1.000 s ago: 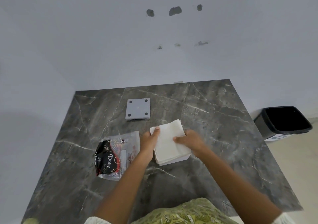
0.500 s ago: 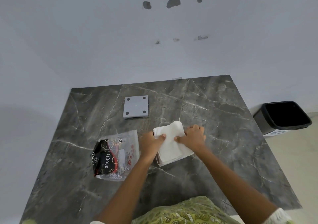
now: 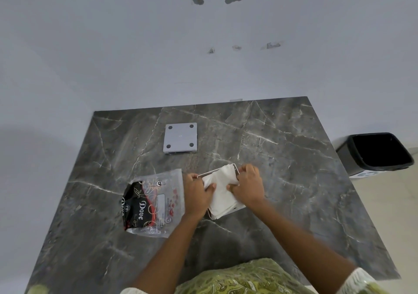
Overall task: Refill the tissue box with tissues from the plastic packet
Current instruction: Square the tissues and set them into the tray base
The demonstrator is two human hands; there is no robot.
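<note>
A stack of white tissues (image 3: 222,191) sits in an open grey tissue box (image 3: 212,172) at the middle of the dark marble table (image 3: 294,180). My left hand (image 3: 196,194) presses on the stack's left side with the thumb on top. On the right side my right hand (image 3: 247,185) pushes down with curled fingers. The box's thin rim shows at the far edge and at the near corner. A clear plastic packet (image 3: 153,203) with black and red print lies flat just left of my left hand. The flat grey box lid (image 3: 180,137) with its corner pads lies further back.
A black waste bin (image 3: 377,152) stands on the floor past the table's right edge. The white wall runs along the table's far edge. My green patterned clothing (image 3: 244,278) is at the near edge.
The tissue stack has sunk from lying flat on top into the box, and its top sheets have crumpled. Both hands have closed in over it and the box's rim now shows.
</note>
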